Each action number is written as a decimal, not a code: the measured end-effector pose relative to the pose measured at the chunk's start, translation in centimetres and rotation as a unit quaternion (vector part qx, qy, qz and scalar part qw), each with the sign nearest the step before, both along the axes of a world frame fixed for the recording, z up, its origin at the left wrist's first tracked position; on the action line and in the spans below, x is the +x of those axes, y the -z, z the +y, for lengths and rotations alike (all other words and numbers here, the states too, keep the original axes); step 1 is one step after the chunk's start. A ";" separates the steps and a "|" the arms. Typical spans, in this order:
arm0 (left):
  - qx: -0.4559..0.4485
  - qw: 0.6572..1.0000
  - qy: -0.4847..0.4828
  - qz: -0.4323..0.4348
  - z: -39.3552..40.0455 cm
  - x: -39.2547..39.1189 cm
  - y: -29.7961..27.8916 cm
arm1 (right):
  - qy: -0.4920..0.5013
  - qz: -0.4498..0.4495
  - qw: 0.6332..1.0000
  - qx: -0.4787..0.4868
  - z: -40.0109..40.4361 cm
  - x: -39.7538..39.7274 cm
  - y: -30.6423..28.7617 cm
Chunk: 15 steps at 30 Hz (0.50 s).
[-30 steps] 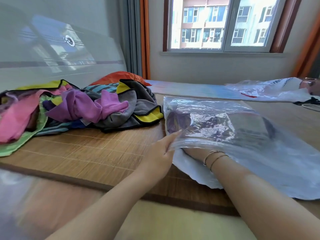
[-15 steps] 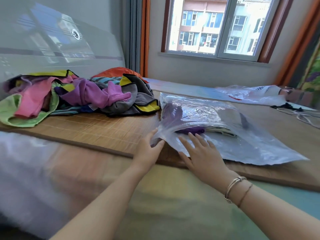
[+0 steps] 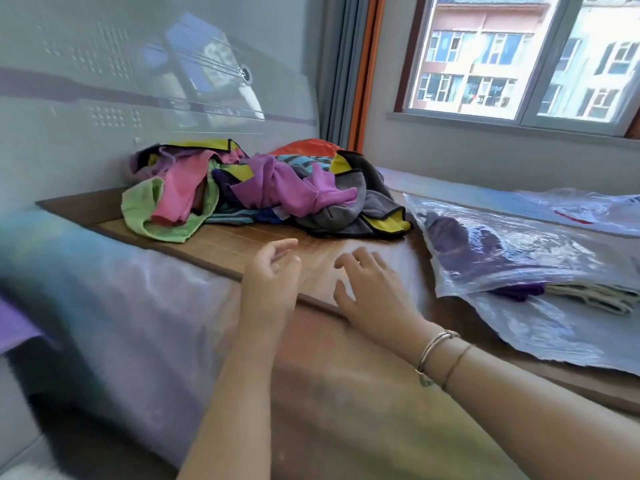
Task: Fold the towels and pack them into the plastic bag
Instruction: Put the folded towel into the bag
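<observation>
A clear plastic bag (image 3: pixel 512 251) lies on the bamboo mat (image 3: pixel 235 244) at the right, with folded purple and pale towels inside it. A heap of unfolded towels (image 3: pixel 263 192) in pink, green, purple, grey and yellow sits at the back of the mat. My left hand (image 3: pixel 272 275) hovers over the mat's front edge with loosely curled fingers, holding nothing. My right hand (image 3: pixel 370 289) is beside it, fingers spread and relaxed, just left of the bag and apart from it.
A second crumpled plastic bag (image 3: pixel 585 211) lies at the far right under the window. A glossy headboard wall (image 3: pixel 138 98) rises behind the towel heap. Plastic-covered bedding (image 3: pixel 145 317) drops away in front of the mat.
Both hands have let go of the bag's opening and moved left, toward the towel heap. The view has swung left, so the bag now lies at the right.
</observation>
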<state>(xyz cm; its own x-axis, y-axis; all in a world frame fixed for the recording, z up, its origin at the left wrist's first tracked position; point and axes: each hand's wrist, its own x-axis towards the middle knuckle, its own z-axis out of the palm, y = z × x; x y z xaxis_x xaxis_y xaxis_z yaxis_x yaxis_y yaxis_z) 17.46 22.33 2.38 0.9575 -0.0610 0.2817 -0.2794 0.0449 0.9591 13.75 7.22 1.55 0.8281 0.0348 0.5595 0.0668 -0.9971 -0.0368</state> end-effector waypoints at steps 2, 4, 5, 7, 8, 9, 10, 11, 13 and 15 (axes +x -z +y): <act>0.010 1.000 -0.017 0.011 1.3 1.5 0.5 | 0.001 0.024 0.997 0.072 0.9 4.8 0.5; 0.015 0.999 -0.019 0.028 2.0 2.8 0.9 | 0.008 0.036 0.992 0.120 1.2 9.2 0.5; 0.022 0.999 -0.019 0.036 2.1 3.3 1.2 | 0.014 0.042 0.989 0.139 1.1 11.1 0.4; 0.036 0.998 -0.019 0.045 1.9 4.3 1.7 | 0.026 0.048 0.984 0.167 0.6 14.3 -0.3; 0.042 0.998 -0.018 0.048 1.7 4.7 2.0 | 0.032 0.047 0.983 0.174 0.3 15.6 -0.7; 0.048 0.997 -0.016 0.050 1.4 5.1 2.2 | 0.040 0.044 0.983 0.176 0.0 16.7 -1.3; 0.053 0.997 -0.015 0.053 1.2 5.5 2.5 | 0.049 0.042 0.983 0.174 -0.4 17.9 -1.8; 0.062 0.996 -0.016 0.054 0.9 5.9 2.8 | 0.059 0.045 0.983 0.167 -0.7 19.0 -2.3; 0.087 0.994 -0.029 0.058 0.4 6.5 3.3 | 0.077 0.074 0.984 0.140 -1.3 20.8 -3.2; 0.116 0.990 -0.048 0.062 -0.1 6.6 3.3 | 0.082 0.103 0.984 0.120 -1.8 21.6 -3.8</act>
